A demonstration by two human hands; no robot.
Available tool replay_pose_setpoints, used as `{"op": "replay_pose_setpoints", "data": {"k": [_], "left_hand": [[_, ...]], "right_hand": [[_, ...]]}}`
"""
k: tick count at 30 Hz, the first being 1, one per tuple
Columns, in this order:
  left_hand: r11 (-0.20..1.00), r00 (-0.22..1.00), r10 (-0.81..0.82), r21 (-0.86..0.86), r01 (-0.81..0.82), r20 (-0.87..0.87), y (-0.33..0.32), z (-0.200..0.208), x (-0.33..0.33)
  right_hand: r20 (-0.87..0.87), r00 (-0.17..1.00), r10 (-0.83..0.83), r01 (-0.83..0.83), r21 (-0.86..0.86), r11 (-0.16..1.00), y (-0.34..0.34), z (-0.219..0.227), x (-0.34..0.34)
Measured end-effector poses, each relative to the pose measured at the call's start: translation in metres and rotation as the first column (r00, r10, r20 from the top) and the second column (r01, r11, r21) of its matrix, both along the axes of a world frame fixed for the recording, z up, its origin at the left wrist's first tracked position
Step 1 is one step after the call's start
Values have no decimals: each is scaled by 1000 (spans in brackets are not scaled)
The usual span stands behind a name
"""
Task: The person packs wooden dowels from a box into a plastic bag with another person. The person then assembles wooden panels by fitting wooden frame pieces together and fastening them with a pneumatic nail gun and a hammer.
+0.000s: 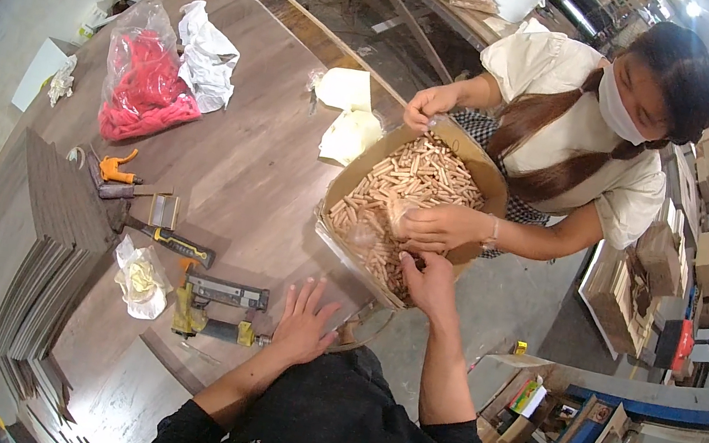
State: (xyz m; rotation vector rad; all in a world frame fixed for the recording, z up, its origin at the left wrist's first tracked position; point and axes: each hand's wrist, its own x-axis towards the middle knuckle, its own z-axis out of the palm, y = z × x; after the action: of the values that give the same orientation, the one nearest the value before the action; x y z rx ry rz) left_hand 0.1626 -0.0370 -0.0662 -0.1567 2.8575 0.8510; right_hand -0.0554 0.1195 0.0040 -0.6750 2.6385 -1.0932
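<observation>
My left hand (305,322) lies flat on the wooden tabletop, fingers spread and nothing in it. Right beside it is a yellow-and-black nail gun (220,310). My right hand (431,284) reaches over the near rim of a cardboard box (344,184), its fingers curled at the dowels; whatever they hold is hidden. Many short wooden dowels (420,171) fill the box, and some clear plastic lies among them. Across from me, a co-worker's hand (446,228) gathers dowels close to my right hand. The co-worker's other hand (431,107) is at the box's far corner.
A hammer (171,239) and an orange-handled tool (117,168) lie left of the nail gun. Stacked brown boards (50,253) stand at the table's left. Farther back are a bag of red material (147,81), white cloth (207,53) and pale yellow sheets (351,131).
</observation>
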Motion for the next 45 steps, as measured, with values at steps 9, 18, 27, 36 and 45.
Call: {"op": "replay_pose_setpoints", "data": {"k": [9, 18, 27, 36, 45], "left_hand": [[1000, 1000, 8, 11, -8, -8, 0, -2, 1], [1000, 1000, 1, 4, -1, -30, 0, -1, 0], [1000, 1000, 2, 13, -2, -8, -2, 0, 1], [1000, 1000, -3, -5, 3, -14, -2, 1, -1], [1000, 1000, 14, -5, -14, 11, -2, -4, 0]], "right_hand": [[48, 999, 4, -1, -48, 999, 0, 8, -1], [133, 991, -19, 27, -54, 998, 0, 3, -5], [166, 984, -70, 73, -11, 997, -7, 6, -21], [116, 974, -193, 178, 132, 975, -28, 12, -34], [-223, 971, -89, 93, 9, 996, -49, -26, -49]]}}
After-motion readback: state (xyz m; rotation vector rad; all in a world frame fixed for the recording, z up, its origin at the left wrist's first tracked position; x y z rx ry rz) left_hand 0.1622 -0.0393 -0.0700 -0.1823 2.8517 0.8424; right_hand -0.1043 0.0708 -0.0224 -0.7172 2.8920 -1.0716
